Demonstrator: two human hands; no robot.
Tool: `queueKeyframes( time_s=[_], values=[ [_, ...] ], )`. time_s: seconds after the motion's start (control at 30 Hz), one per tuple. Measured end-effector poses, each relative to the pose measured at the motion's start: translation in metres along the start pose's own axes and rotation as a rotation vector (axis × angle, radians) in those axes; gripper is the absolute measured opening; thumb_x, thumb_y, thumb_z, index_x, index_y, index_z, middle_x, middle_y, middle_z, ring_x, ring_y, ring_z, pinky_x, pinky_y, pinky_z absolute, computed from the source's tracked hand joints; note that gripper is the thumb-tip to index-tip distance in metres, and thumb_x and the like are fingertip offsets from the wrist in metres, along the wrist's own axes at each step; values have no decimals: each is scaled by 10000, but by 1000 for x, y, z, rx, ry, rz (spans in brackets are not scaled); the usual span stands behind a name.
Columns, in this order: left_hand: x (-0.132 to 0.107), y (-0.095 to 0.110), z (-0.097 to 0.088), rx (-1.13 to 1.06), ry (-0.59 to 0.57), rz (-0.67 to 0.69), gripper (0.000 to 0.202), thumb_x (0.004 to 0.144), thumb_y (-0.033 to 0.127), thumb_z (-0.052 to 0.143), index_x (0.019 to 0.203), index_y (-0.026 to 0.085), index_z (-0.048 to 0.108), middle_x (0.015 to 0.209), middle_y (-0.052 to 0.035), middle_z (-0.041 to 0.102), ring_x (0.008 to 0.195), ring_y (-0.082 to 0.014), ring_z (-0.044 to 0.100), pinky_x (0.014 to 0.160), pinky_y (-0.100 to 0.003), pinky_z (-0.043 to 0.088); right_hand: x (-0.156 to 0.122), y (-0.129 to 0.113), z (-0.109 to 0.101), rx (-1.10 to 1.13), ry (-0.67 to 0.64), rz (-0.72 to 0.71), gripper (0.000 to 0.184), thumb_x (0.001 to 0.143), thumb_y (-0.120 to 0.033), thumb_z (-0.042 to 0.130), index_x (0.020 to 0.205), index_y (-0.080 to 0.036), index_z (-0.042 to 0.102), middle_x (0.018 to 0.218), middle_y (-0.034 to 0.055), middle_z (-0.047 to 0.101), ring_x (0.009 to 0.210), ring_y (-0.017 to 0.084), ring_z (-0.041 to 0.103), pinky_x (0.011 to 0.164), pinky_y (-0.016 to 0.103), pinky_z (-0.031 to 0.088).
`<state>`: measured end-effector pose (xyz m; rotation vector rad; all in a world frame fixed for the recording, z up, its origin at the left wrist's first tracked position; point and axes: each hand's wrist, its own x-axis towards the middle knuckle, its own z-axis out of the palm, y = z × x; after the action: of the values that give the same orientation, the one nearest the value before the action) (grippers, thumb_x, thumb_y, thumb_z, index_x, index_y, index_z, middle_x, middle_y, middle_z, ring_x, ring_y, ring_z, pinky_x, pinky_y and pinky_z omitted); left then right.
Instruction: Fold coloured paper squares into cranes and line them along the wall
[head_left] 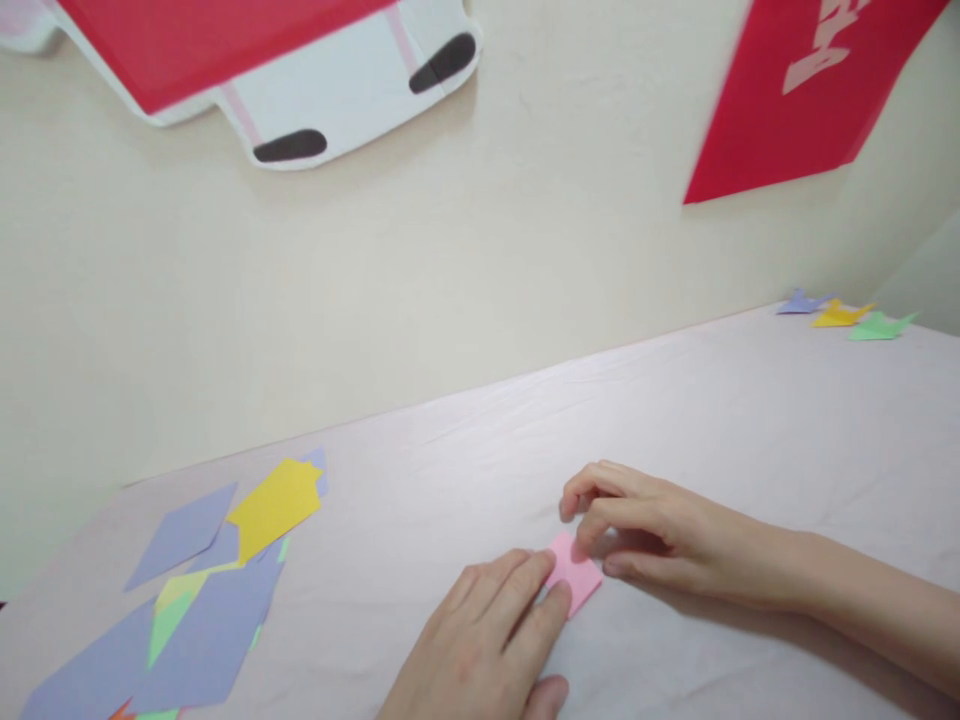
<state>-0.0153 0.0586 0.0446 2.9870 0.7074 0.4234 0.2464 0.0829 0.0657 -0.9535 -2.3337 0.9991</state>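
Observation:
A small folded piece of pink paper (576, 578) lies on the white cloth in the lower middle of the head view. My left hand (487, 630) holds it down from the left, with fingertips pressed on its left corner and lower edge. From the right, my right hand (667, 535) reaches over the paper, its fingers bent and spread apart. One fingertip of that hand is at the paper's upper right edge. The thumb is by the right corner, and nothing shows gripped between thumb and fingers.
Loose purple (217, 630), yellow (281, 505) and green paper pieces overlap at the left on the white cloth (420, 500). Small folded purple (802, 303), yellow (841, 315) and green (879, 326) paper shapes stand at the far right. Red-and-white decorations hang on the wall (450, 270) behind.

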Motion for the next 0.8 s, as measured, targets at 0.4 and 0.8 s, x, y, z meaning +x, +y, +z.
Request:
queueKeyframes(
  time_s=[0.4,0.8],
  values=[
    [-6,4,3,96,23,32,295,928,290,552,1191,161,586,1286,-149,638,1107,-286,623,817,-376,575,7,8,4,-103,-14,-123,158,943,-206,598,878,-217,741,1097,81,595,1003,189,546,878,320,457],
    [-3,5,-3,75,49,84,230,966,236,488,1117,168,648,1301,-64,645,997,-212,606,808,-303,555,13,-6,13,-19,28,48,127,826,-93,662,781,-209,689,1065,48,594,1059,210,529,947,372,426]
  ],
)
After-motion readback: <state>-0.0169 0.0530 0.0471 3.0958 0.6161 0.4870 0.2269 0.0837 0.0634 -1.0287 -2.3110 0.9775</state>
